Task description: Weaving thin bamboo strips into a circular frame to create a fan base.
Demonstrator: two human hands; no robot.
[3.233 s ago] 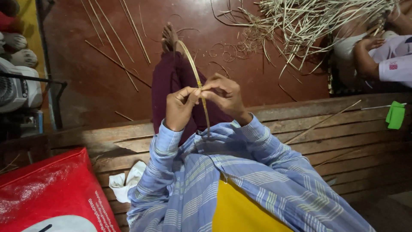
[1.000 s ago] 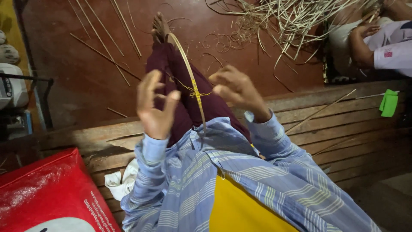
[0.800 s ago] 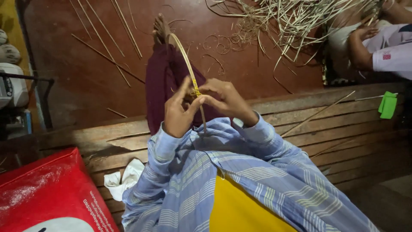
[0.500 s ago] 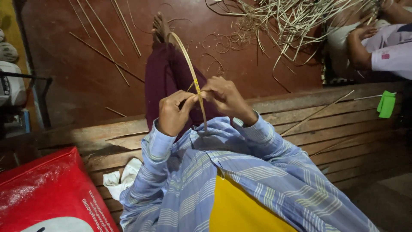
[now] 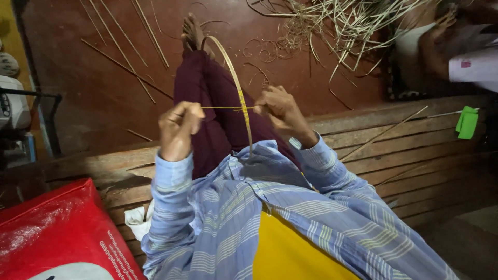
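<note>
1. A thin yellow string (image 5: 223, 108) is pulled taut between the two hands, crossing a curved cane strip (image 5: 234, 83).
2. One string end is pinched in the closed left hand (image 5: 177, 128); the other is pinched by the right hand (image 5: 277, 106).
3. The strip arcs from the foot (image 5: 191, 32) over the maroon-clad leg (image 5: 207, 98) toward the striped shirt (image 5: 290, 218).
4. A wooden bench (image 5: 415, 155) lies beneath.

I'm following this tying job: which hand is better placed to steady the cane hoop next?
Probably the right hand: it sits beside the cane hoop; the left hand is pulled farther away, stretching the yellow string.
</note>
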